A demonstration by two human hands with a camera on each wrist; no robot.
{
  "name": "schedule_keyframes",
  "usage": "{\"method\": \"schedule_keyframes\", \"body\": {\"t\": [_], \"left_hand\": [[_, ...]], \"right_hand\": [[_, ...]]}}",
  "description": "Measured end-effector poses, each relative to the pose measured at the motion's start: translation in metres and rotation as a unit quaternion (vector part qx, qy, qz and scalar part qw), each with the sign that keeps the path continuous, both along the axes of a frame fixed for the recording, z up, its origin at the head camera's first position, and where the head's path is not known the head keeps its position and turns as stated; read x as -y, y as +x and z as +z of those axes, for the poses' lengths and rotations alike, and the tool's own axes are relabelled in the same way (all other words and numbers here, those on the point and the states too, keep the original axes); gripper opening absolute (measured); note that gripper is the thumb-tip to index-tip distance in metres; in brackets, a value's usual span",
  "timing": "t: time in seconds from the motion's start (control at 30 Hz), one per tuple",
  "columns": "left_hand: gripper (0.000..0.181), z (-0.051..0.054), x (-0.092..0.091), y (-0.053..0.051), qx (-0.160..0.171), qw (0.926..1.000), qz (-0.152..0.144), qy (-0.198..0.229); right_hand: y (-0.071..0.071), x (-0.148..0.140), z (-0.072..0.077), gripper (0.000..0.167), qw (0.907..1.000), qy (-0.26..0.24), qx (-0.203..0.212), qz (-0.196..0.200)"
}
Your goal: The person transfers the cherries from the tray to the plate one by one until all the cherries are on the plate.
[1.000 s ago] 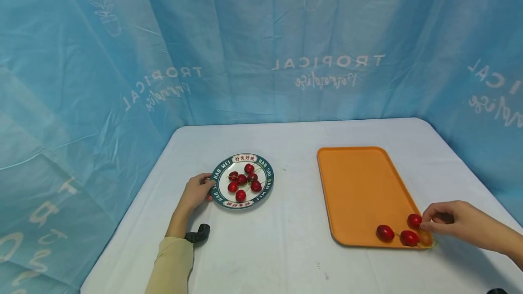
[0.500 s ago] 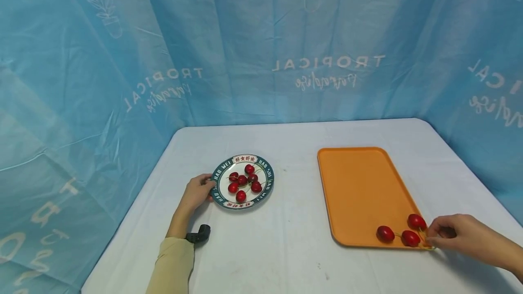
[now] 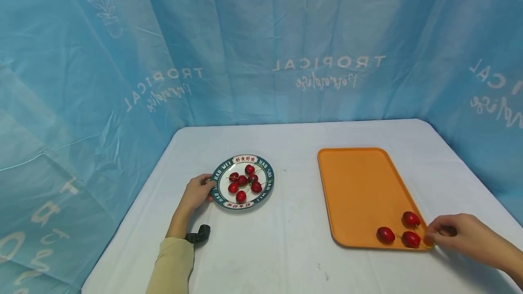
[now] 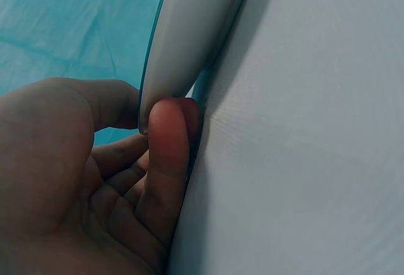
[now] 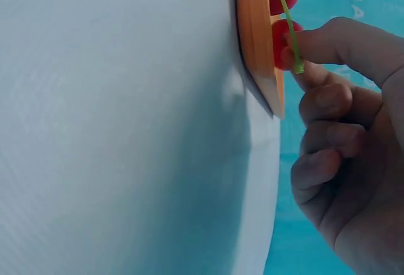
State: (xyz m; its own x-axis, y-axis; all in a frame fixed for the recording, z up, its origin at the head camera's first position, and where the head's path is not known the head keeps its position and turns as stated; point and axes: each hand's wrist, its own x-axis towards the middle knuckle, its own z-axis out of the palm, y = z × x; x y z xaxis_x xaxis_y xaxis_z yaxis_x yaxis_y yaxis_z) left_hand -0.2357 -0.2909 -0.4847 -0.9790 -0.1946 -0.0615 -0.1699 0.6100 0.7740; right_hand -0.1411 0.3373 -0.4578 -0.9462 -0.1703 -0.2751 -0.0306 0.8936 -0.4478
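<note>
My left hand [image 3: 199,192] grips the left rim of a round plate [image 3: 267,186] with a green patterned border. In the left wrist view the thumb lies over the plate's edge [image 4: 183,41] and a finger is underneath. Several cherries [image 3: 242,180] with stems lie on the plate. At the orange tray's [image 3: 359,185] near right corner is my right hand [image 3: 461,235], its thumb and forefinger brought close together. Beside the fingertips lie two cherries [image 3: 410,239]; a third cherry [image 3: 385,235] is farther left. In the right wrist view a green stem [image 5: 290,29] crosses the fingertips; whether they pinch anything is unclear.
A white cloth [image 3: 294,239] covers the table, with the plate on the left and the tray on the right. Blue printed curtains [image 3: 253,44] hang behind and at both sides. A dark band with a black device [image 3: 199,234] is on the left wrist.
My right hand has shifted slightly right and toward the near edge of the tray. The upper cherry beside it first moved slightly right, then back left. My left hand and the plate stay put.
</note>
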Motion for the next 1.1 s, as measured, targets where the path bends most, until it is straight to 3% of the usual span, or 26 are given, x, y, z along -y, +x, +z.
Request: {"method": "schedule_keyframes", "body": {"t": [0.23,1.1], "left_hand": [[0.045,-0.003,-0.001,-0.001,-0.006,1.0,-0.001,-0.006],[0.044,-0.001,-0.001,0.002,-0.015,0.9999,0.003,-0.003]], "right_hand": [[0.004,-0.001,0.004,0.022,0.9993,-0.012,-0.023,-0.027],[-0.007,0.015,0.035,0.021,0.9908,-0.043,-0.128,0.0]]}}
